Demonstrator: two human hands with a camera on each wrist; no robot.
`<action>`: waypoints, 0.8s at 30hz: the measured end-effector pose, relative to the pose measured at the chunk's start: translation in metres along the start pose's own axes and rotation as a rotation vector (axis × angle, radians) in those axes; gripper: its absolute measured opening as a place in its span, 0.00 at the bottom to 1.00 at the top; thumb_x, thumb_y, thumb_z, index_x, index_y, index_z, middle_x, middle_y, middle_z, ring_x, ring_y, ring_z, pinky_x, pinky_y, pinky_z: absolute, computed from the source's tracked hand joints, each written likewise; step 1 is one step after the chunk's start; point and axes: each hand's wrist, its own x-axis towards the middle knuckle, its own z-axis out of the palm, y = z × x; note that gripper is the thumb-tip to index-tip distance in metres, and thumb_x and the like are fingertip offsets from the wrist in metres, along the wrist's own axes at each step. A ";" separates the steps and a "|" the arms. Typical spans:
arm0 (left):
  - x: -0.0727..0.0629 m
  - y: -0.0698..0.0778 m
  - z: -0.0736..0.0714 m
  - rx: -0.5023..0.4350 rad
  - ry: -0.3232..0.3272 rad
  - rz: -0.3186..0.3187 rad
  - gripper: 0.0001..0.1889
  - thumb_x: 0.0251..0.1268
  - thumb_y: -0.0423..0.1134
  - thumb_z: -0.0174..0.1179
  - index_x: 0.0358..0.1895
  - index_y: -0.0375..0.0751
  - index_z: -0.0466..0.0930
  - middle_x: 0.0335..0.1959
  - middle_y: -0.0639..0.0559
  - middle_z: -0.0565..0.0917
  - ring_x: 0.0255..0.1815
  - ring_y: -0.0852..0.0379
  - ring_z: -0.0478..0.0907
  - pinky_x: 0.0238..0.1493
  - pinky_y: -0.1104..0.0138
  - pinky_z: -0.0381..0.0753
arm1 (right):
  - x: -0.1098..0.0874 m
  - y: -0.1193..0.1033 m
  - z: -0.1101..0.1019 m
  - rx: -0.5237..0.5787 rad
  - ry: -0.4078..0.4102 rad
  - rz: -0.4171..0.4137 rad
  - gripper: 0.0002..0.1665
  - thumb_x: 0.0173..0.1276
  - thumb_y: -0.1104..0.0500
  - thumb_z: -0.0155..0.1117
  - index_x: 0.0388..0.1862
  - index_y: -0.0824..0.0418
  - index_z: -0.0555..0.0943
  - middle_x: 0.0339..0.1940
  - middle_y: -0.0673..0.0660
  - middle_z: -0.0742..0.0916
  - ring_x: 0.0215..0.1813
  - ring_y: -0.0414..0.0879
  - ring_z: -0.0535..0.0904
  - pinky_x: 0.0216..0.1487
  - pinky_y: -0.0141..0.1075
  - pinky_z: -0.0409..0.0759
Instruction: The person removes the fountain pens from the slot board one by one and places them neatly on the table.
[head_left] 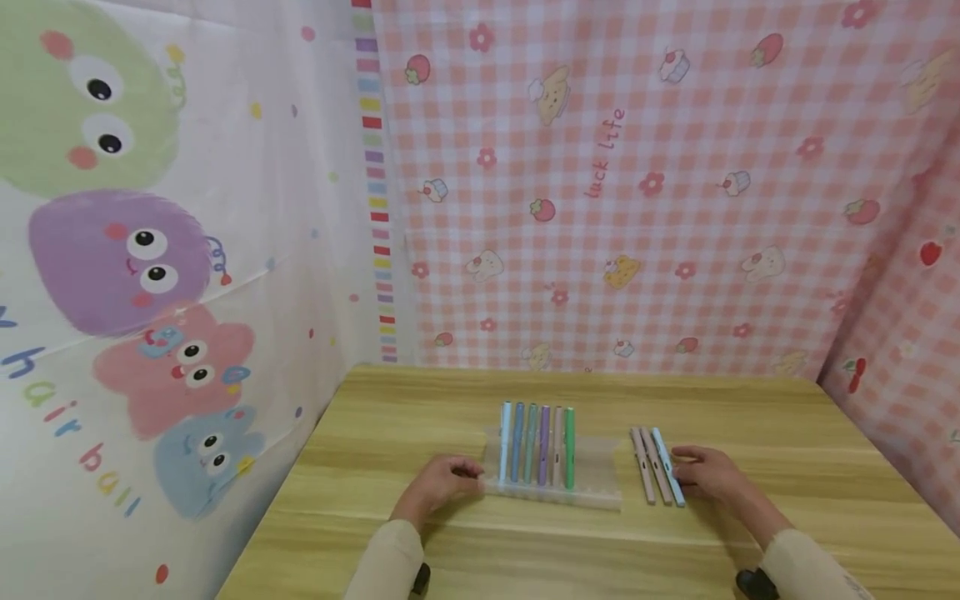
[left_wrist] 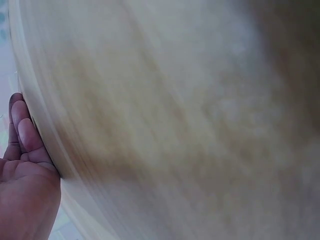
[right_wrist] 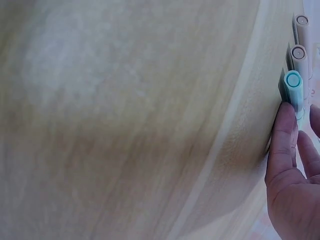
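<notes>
In the head view a clear plastic pouch (head_left: 600,467) lies on the table, with several capped pens side by side on it: light blue, blue, teal, purple (head_left: 543,446), beige and green (head_left: 570,450). At the pouch's lower left corner is my left hand (head_left: 442,483), its fingers loosely bent and fingertips right at the edge. Right of the pouch lie two beige pens (head_left: 642,467) and a light blue pen (head_left: 669,468). The fingers of my right hand (head_left: 708,475) touch that light blue pen's side; the right wrist view shows a fingertip against its end (right_wrist: 293,82).
The wood-grain table (head_left: 525,550) extends around the pouch and pens. Behind it hangs a pink checked cloth (head_left: 615,233). A white curtain with cartoon figures (head_left: 300,250) borders the left side, and another pink cloth (head_left: 915,350) the right.
</notes>
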 end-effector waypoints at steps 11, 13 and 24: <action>0.001 0.002 0.001 -0.004 0.007 -0.007 0.10 0.59 0.33 0.70 0.43 0.36 0.85 0.38 0.51 0.83 0.41 0.56 0.77 0.47 0.60 0.76 | -0.004 -0.009 -0.002 -0.062 0.100 -0.075 0.31 0.72 0.69 0.54 0.68 0.84 0.60 0.53 0.78 0.79 0.43 0.48 0.82 0.42 0.41 0.83; 0.001 0.003 0.001 -0.005 0.006 -0.010 0.10 0.59 0.33 0.70 0.43 0.36 0.85 0.38 0.51 0.83 0.41 0.56 0.77 0.48 0.60 0.76 | -0.006 -0.014 0.000 -0.080 0.124 -0.079 0.30 0.73 0.67 0.54 0.68 0.82 0.61 0.56 0.78 0.77 0.44 0.48 0.82 0.43 0.41 0.83; 0.000 0.001 0.001 0.000 0.014 -0.026 0.09 0.59 0.32 0.70 0.43 0.36 0.85 0.37 0.52 0.82 0.40 0.55 0.76 0.47 0.60 0.76 | -0.013 -0.039 0.019 0.020 0.139 -0.095 0.31 0.76 0.63 0.56 0.70 0.79 0.62 0.63 0.77 0.74 0.55 0.55 0.81 0.53 0.43 0.81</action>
